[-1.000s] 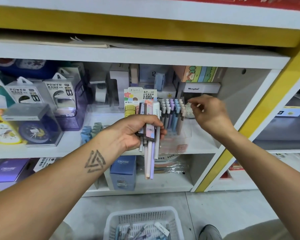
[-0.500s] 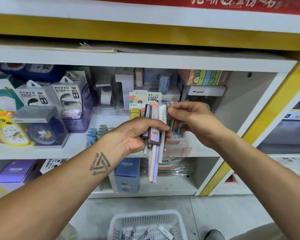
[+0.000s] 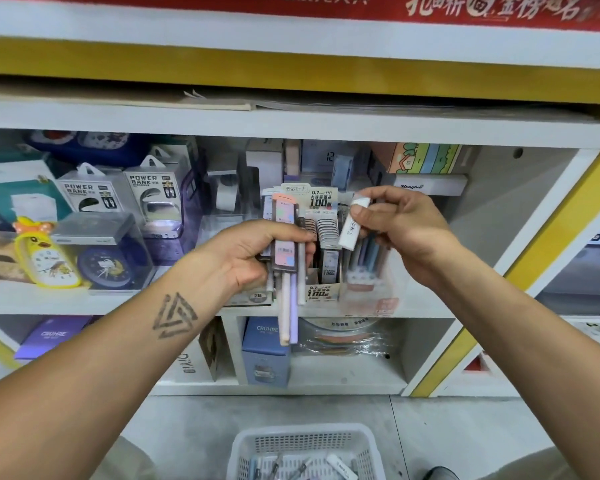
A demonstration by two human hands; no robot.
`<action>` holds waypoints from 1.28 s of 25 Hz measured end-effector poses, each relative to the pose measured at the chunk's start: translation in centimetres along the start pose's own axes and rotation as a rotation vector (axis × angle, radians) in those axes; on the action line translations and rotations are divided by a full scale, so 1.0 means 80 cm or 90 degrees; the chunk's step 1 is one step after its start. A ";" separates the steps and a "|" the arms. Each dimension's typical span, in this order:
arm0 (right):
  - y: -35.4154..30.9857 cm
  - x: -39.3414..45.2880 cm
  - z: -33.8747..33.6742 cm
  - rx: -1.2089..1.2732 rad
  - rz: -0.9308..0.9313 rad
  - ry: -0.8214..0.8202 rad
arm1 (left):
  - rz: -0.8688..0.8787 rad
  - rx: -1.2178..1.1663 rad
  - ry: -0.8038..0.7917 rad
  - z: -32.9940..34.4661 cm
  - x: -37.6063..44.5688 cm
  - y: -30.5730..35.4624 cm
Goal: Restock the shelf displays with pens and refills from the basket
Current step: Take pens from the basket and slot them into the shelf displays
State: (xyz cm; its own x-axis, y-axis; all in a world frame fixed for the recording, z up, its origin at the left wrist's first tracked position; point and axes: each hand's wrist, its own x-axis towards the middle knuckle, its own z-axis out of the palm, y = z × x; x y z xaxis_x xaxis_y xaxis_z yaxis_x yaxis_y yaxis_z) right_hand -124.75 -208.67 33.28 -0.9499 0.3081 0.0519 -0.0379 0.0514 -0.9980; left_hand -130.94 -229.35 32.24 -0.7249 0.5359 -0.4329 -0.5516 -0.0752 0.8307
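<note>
Jutting from the right hand [image 3: 400, 233] grip, white refill case [image 3: 351, 230], tilted.

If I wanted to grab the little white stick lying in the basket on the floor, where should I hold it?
Pinch the white stick across its narrow middle, coming straight down from above. It lies flat and slanted on the basket floor, so its long sides are the easiest faces to reach; the walls block a sideways approach.

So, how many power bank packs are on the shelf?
2: left pack and right pack, side by side behind the clock boxes. More may be hidden behind.
</note>
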 end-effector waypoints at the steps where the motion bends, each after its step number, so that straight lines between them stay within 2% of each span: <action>1: -0.001 0.000 0.004 -0.016 -0.012 -0.022 | 0.008 -0.002 0.022 -0.009 -0.003 0.006; 8: 0.002 -0.003 0.042 0.037 0.091 -0.195 | 0.041 -0.052 0.141 -0.071 -0.026 0.034; 12: 0.005 0.002 0.064 0.053 0.080 -0.229 | 0.056 -0.063 0.162 -0.094 -0.039 0.040; 17: 0.012 0.007 0.098 -0.324 -0.114 -0.199 | 0.060 -0.060 0.179 -0.123 -0.049 0.042; 24: 0.023 0.025 0.137 -0.336 -0.160 -0.144 | 0.049 -0.084 0.181 -0.150 -0.064 0.037; 28: 0.034 0.038 0.158 -0.596 -0.322 -0.143 | 0.042 -0.081 0.176 -0.157 -0.066 0.033; 32: 0.044 0.044 0.179 -0.691 -0.423 -0.174 | 0.040 -0.077 0.169 -0.163 -0.066 0.031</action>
State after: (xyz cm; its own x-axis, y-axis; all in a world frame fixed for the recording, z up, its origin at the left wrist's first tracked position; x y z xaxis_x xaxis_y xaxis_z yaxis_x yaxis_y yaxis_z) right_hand -132.68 -221.02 29.41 -0.8834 -0.2681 0.3844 -0.3758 0.8953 -0.2392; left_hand -133.82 -243.31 32.04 -0.8332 0.2891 -0.4714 -0.5356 -0.2098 0.8180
